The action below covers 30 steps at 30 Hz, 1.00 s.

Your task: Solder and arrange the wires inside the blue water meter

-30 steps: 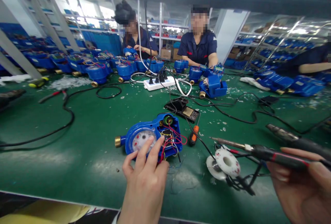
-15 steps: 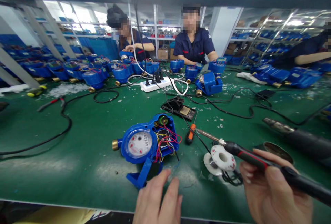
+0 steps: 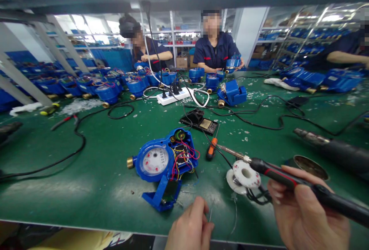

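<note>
My right hand (image 3: pixel 307 207) grips the black-and-red handle of a soldering iron (image 3: pixel 288 179); its metal tip points left toward an orange screwdriver (image 3: pixel 211 150). Near the table's front edge, my left hand (image 3: pixel 191 225) is closed, and a thin piece of solder wire (image 3: pixel 210 214) sticks up from its fingers. Ahead of that hand lies a blue water meter (image 3: pixel 152 161) with a round dial and brass fitting. Its compartment is uncovered, with red and yellow wires showing, and its blue lid (image 3: pixel 161 194) hangs open toward me. A white solder spool (image 3: pixel 246 175) sits between the iron and the table.
Behind the meter is a black soldering stand (image 3: pixel 198 121). A white power strip (image 3: pixel 175 95) and black cables cross the green table (image 3: pixel 95 188). A heat gun (image 3: pixel 331 146) and round tin (image 3: pixel 309 167) lie right. Several blue meters (image 3: pixel 108 92) and co-workers are farther back.
My left hand has moved right and back from the meter's lid, its spread fingers closing on solder wire. The right hand stays put. A co-worker opposite now holds up a blue meter.
</note>
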Tool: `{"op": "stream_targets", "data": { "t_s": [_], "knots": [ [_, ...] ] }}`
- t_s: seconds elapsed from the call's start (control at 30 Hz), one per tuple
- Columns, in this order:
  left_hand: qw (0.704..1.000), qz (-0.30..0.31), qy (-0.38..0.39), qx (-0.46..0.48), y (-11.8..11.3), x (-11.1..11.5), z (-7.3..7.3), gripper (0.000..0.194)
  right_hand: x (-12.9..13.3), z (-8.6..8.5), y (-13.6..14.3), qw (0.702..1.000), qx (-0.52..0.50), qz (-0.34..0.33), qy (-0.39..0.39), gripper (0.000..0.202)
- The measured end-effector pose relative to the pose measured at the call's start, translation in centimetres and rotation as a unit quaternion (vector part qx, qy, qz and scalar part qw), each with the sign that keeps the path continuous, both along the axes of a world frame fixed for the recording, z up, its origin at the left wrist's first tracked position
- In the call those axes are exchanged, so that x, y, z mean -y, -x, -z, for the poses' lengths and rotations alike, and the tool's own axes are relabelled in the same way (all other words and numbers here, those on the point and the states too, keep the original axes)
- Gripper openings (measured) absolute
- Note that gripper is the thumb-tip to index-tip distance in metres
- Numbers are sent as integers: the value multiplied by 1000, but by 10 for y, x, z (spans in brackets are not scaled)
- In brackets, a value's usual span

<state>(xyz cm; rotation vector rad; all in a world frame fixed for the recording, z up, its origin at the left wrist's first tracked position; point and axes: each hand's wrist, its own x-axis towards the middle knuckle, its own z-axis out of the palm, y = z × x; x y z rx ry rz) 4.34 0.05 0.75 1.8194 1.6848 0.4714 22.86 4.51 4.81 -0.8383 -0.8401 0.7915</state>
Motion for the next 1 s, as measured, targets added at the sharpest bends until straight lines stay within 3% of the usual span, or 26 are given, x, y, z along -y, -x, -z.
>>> {"op": "stream_targets", "data": {
  "t_s": [0.1,0.37,0.67,0.87,0.93,1.0],
  "knots": [
    [998,18,55,39,-2,-5,-4,37,1,0,-2,1000,1,0,0,23],
    [997,26,68,-31,-17,-11,-9,41,4,3,-12,1000,-22,-7,14,25],
    [986,4,23,163,-20,-15,0,25,6,-2,-32,998,-40,24,31,29],
    [987,-33,31,157,-28,-20,-5,19,9,5,-36,1000,15,-12,12,22],
    [987,-47,40,151,-29,-19,-8,27,12,9,-42,999,26,-14,15,22],
    [983,-54,47,168,-25,-13,-11,51,15,15,-50,999,30,-12,25,23]
  ]
}}
